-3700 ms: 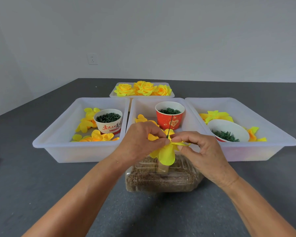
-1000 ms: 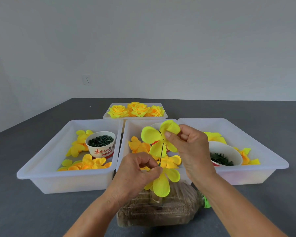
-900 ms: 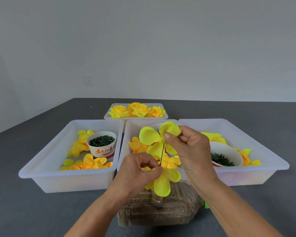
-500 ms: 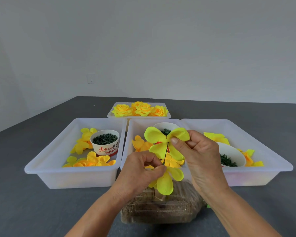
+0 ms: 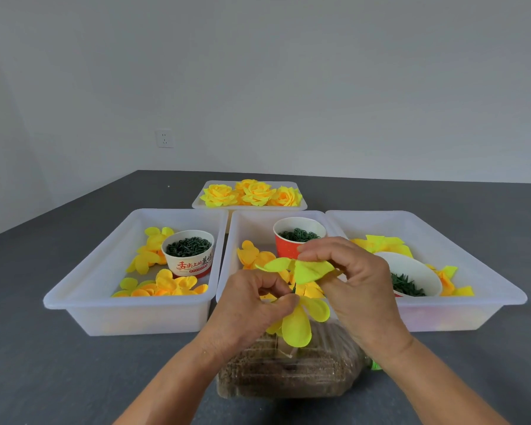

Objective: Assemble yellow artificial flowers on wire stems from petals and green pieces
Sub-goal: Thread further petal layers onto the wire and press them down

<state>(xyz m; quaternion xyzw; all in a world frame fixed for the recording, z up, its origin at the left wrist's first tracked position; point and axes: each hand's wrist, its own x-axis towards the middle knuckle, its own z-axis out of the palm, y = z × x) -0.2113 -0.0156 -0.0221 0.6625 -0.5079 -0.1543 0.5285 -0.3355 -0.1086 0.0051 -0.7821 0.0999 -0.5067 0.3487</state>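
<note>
A: Hands, entry one. What is each holding?

B: Left hand (image 5: 252, 305), fingers curled, pinches a thin dark wire stem (image 5: 294, 290) just above a lower petal layer (image 5: 298, 326): soft, matte, rounded lobes, bright yellow. Right hand (image 5: 354, 283) pinches an upper petal piece (image 5: 304, 269) between thumb and fingertips; thin fabric-like sheet, lime-yellow, lobes folded. It sits at the top of the stem, apart from the lower layer.

A: Where is the assembly?

B: Held in the air before the middle tray (image 5: 252, 222), above a clear ribbed plastic bottle (image 5: 288, 372) lying on its side, filled with brown granular matter.

A: Stock?

B: Three translucent white trays side by side on a dark grey table (image 5: 59, 363). Left tray (image 5: 129, 317): loose orange-yellow petals (image 5: 169, 285), white printed paper cup (image 5: 189, 256) of small dark green pieces. Middle: red cup (image 5: 284, 245) of green loops. Right tray (image 5: 472, 311): white bowl (image 5: 417, 271), tilted, with green pieces; pointed yellow petals (image 5: 380, 243).

A: Finished work?

B: Far tray (image 5: 249, 207): layered, ruffled yellow roses (image 5: 252, 193).
</note>
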